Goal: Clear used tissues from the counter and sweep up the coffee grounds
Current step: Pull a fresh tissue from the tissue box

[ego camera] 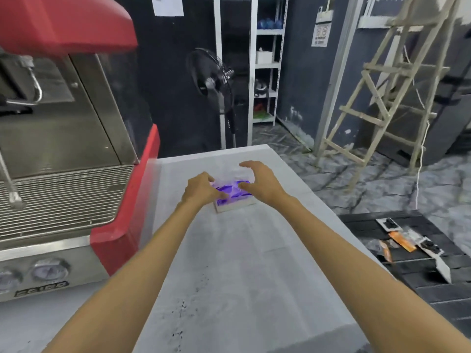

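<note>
Purple-and-white rectangular tissue pack (234,194) is gripped between the curled left hand (201,188) and the arched right hand (260,180), with dark coffee grounds (182,307) scattered nearer, between the forearms.

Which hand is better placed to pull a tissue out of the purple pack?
Probably the right hand: it arches over the top of the tissue pack. The left hand grips the pack's left edge and can steady it.

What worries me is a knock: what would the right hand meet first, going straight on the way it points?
Most likely the tissue pack: the right hand arches right over its far end, fingers curved down toward it. Whether they already touch, depth leaves unclear.
</note>
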